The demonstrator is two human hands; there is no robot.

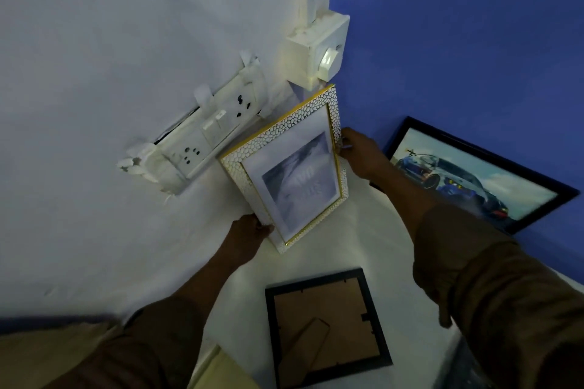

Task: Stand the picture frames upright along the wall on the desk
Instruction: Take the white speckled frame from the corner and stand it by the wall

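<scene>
A white-and-gold picture frame [284,167] stands tilted in the corner where the white wall meets the blue wall, its bottom on the white desk [373,249]. My left hand [249,234] grips its lower left edge. My right hand [363,153] grips its right edge. A black frame with a car picture [471,174] leans upright against the blue wall to the right. Another black frame [325,325] lies face down on the desk near me, its brown backing and stand showing.
A white socket and switch strip [202,139] is fixed to the white wall left of the held frame. A white switch box [319,50] sits in the corner above it. A beige object [221,369] lies at the bottom edge.
</scene>
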